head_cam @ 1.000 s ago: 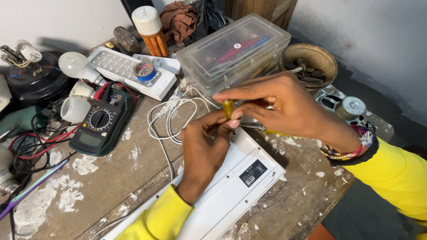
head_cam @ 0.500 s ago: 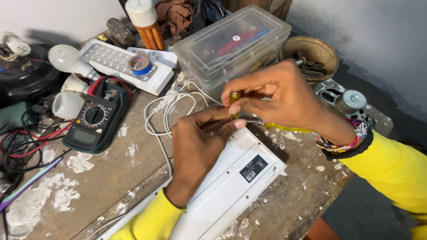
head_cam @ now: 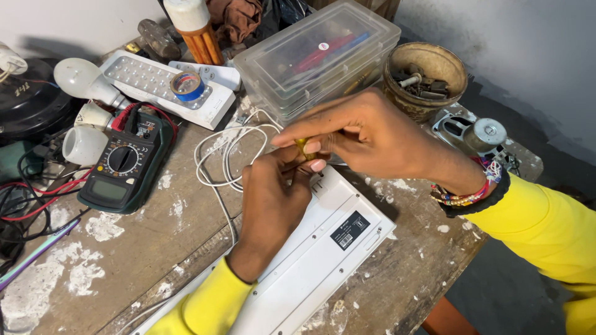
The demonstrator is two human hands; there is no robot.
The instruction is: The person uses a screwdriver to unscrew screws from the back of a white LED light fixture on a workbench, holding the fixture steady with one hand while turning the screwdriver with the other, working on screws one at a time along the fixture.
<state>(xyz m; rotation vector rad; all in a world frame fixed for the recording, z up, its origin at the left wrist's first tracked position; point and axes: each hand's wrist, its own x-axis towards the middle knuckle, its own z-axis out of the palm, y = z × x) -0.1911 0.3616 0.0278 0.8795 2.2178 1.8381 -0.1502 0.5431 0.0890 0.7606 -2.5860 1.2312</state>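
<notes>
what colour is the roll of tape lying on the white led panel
Blue, with a tan inner core; the small roll of tape shows clearly in the head view, on the white rectangular LED panel.

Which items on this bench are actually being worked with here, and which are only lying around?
In use:
- left hand, resting on the white flat casing
- right hand, pinching a small yellow tool

Lying about:
- multimeter
- clear plastic box
- bowl of metal parts
- blue tape roll
- bulb
- white cable

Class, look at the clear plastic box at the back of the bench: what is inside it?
Through the lid of the clear plastic box long thin items show, at least one red and one blue, perhaps tools or pens. The cloudy plastic blurs them, and the right hand covers the box's near edge.
</notes>
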